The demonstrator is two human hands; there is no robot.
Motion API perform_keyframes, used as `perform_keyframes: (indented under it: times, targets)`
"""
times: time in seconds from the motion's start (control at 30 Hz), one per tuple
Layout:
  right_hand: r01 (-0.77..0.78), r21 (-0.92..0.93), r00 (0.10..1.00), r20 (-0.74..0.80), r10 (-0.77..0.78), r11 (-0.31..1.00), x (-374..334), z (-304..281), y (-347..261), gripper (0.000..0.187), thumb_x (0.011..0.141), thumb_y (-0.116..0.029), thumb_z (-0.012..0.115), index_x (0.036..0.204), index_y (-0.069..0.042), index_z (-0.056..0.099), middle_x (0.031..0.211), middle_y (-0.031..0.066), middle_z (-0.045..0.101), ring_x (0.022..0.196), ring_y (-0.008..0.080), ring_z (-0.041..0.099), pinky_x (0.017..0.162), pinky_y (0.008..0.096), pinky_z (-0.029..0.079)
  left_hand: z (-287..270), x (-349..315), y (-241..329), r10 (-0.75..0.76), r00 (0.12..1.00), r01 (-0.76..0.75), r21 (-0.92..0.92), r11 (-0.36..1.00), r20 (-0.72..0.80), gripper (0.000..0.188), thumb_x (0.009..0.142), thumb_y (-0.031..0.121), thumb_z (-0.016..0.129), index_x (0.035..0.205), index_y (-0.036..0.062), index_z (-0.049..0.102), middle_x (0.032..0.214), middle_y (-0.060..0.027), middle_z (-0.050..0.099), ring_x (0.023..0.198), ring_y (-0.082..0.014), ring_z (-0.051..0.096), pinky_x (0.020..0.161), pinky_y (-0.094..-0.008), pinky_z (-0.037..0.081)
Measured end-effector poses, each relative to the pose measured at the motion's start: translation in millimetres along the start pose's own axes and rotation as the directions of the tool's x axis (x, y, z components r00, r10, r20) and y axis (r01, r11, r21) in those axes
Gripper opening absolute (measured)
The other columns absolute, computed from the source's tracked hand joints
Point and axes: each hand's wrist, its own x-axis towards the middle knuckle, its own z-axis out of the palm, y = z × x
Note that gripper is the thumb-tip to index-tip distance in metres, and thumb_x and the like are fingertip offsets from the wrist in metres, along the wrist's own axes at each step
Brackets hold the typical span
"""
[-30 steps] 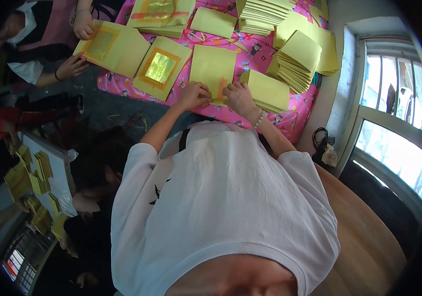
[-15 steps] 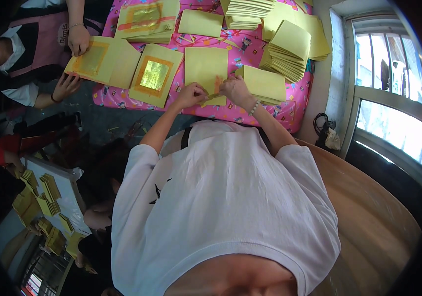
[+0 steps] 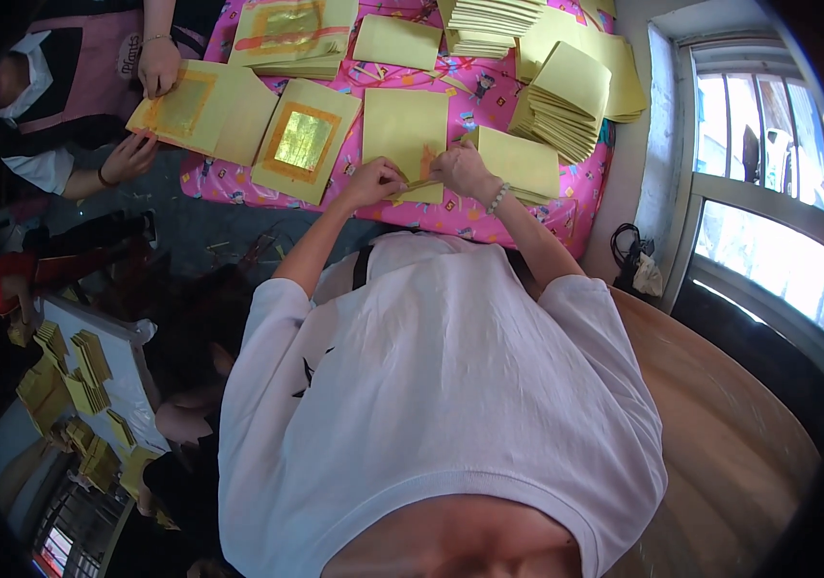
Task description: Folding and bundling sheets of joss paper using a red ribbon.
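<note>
A yellow paper sheet (image 3: 405,120) lies in front of me on a pink patterned tablecloth (image 3: 335,214). My left hand (image 3: 376,181) pinches the narrow strip along its near part, thumb against fingertips. At the other end of that strip, my right hand (image 3: 465,170) has its fingers closed on the paper, a beaded bracelet at the wrist. An orange patch shows on the sheet beside my right fingers. Whether the strip is a fold or a separate piece, I cannot tell. To the left lies a yellow sheet with a shiny gold square (image 3: 302,142) framed in orange.
A low stack of yellow paper (image 3: 518,162) sits right of my right hand, with a taller fanned stack (image 3: 566,101) behind. At the far left, a co-worker's hands (image 3: 129,159) hold another gold-squared sheet (image 3: 224,111). A barred window (image 3: 763,193) is at the right.
Both my hands stay closed at the strip, almost in place. The co-worker's hands and sheet have shifted only slightly. The whole view has moved a little.
</note>
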Motion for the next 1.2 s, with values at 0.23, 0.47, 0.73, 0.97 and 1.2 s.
perform_keyframes:
  times: [0.23,0.47,0.73,0.97,1.2]
  targets:
    - [0.014,0.035,1.000,-0.017,-0.013,0.999,-0.2,-4.6,-0.1,0.015,0.078,-0.027,0.059,0.078,-0.016,0.068,0.071,0.0070,0.064,0.076,0.0225,0.060,0.080,0.0377,0.036,-1.6,0.8,-1.2,0.000,1.000,0.000,-0.017,1.000,0.007,0.019,0.071,0.027,0.072,0.084,0.0115,0.072,0.090,-0.0061,0.060,0.085,-0.0193,0.058,0.073,-0.0302,0.046]
    - [0.021,0.004,1.000,0.003,-0.021,1.000,1.0,-3.3,0.8,0.013,0.078,-0.026,0.059,0.079,-0.015,0.066,0.068,0.0062,0.063,0.076,0.0222,0.060,0.080,0.0376,0.036,-1.3,2.8,-0.1,0.010,1.000,-0.010,-0.003,1.000,0.003,0.019,0.072,0.026,0.072,0.083,0.0109,0.072,0.089,-0.0061,0.060,0.083,-0.0194,0.059,0.072,-0.0303,0.046]
    - [0.150,-0.085,0.981,-0.111,-0.159,0.985,5.0,4.8,-9.1,0.009,0.074,-0.021,0.059,0.076,-0.012,0.059,0.069,0.0083,0.063,0.073,0.0218,0.063,0.072,0.0372,0.043,-4.4,1.1,7.7,-0.001,1.000,0.001,0.027,1.000,0.021,0.019,0.075,0.023,0.070,0.085,0.0071,0.069,0.087,-0.0058,0.060,0.081,-0.0172,0.059,0.070,-0.0294,0.046]
    - [0.230,0.170,0.941,-0.291,-0.175,0.958,12.0,-44.3,14.7,0.012,0.078,-0.021,0.057,0.082,-0.010,0.061,0.073,0.0114,0.064,0.070,0.0296,0.063,0.062,0.0408,0.050,-34.2,-3.3,28.6,-0.366,0.759,0.024,-0.538,0.843,-0.539,0.034,0.084,0.035,0.062,0.094,0.0025,0.065,0.075,-0.0045,0.060,0.065,-0.0165,0.058,0.062,-0.0283,0.047]
    - [0.146,0.178,0.970,-0.217,-0.106,0.973,19.2,-97.6,18.8,0.016,0.081,-0.025,0.056,0.089,-0.013,0.062,0.078,0.0091,0.064,0.076,0.0289,0.063,0.065,0.0409,0.050,-72.4,8.6,15.4,-0.666,0.731,0.395,-0.888,0.237,0.148,0.065,0.079,0.055,0.059,0.117,0.0025,0.047,0.104,-0.0130,0.055,0.086,-0.0267,0.061,0.073,-0.0371,0.049]
